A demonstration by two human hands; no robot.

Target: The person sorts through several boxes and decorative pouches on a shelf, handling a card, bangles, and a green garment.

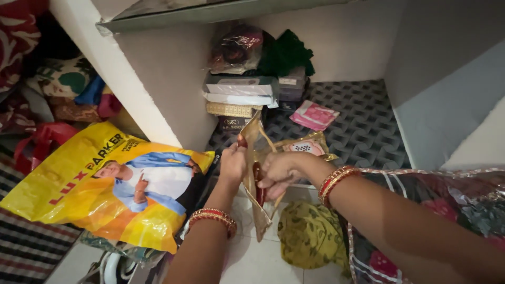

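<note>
At the centre of the frame, the left hand (233, 164) pinches the top edge of a gold pouch (259, 179), while the right hand (278, 171) grips its side, fingers closed on it. The pouch hangs in front of a shelf (368, 126) lined with grey matting. A yellow bag (79, 194) lies at the left, and a stack of boxes (242, 100) sits at the upper centre.

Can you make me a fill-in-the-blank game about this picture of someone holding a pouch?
1. Both hands hold a thin golden ___ pouch.
2. The left hand and right hand each wear red and gold ___ at the wrist.
3. The big plastic bag on the left is mostly ___.
4. The stack of boxes sits inside a ___.

Missing words: fabric; bangles; yellow; shelf
</note>
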